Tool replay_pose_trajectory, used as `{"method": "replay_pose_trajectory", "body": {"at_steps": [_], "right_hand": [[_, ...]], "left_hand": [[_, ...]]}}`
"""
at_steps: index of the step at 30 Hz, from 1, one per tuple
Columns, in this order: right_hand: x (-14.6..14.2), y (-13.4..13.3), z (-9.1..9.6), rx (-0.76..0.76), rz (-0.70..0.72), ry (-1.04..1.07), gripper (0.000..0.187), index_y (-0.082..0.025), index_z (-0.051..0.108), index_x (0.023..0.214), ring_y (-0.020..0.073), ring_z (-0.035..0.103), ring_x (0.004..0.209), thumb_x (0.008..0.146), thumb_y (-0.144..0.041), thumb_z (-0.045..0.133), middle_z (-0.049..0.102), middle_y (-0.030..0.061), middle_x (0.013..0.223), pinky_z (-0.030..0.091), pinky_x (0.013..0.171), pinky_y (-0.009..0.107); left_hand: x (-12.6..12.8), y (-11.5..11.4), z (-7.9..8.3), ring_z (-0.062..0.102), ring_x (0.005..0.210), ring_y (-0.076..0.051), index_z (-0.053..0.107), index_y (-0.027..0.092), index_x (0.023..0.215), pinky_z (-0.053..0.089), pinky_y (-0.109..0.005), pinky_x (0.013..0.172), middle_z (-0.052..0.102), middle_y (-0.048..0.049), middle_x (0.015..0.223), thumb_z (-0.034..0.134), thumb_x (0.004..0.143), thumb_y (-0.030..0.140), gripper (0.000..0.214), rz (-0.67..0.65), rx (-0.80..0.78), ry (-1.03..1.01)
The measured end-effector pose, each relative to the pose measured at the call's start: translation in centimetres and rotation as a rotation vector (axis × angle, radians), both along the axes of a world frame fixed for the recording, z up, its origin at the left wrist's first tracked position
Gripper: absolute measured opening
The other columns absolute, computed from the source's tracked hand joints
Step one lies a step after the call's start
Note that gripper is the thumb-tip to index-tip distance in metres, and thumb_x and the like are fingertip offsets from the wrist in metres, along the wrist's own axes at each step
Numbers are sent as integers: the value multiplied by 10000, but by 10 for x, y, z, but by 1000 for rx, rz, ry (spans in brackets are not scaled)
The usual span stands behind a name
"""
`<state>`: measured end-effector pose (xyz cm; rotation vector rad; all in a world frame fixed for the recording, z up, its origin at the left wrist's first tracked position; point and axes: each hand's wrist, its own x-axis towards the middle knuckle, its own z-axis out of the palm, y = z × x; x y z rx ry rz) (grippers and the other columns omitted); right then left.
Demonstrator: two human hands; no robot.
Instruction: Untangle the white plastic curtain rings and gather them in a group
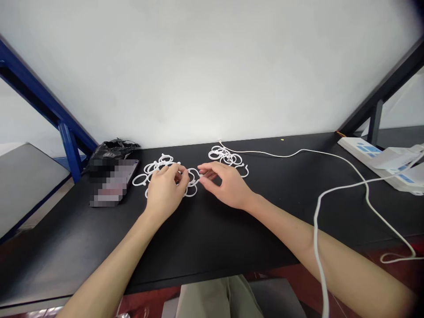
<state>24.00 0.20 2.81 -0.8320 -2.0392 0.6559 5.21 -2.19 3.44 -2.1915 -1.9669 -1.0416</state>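
Several white plastic rings (153, 169) lie in a loose heap on the black table (212, 229). My left hand (165, 190) rests over the heap's right side, fingers curled round one ring. My right hand (225, 185) reaches in from the right, its fingertips pinching a ring (192, 176) between the two hands. A second, smaller heap of white rings (228, 158) lies just behind my right hand.
A white cable (318, 207) runs from the far heap across the table and over my right forearm. A white power strip (371, 154) with papers sits far right. A dark flat object (111, 181) and a black bag (112, 148) lie at left. Blue frame bars stand left.
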Motion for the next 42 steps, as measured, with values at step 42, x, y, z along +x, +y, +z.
{"method": "replay_pose_trajectory", "body": {"at_steps": [42], "right_hand": [[56,44,9,148,-765,-706,181,-170,671,869,286,650,845,900,-318,572,663,167,902,516,671,391]], "left_hand": [[-25,8,-9,571,861,-314,533,232,654,378,-411,740,687,-77,731,489,912,425,325,166,-2,263]]}}
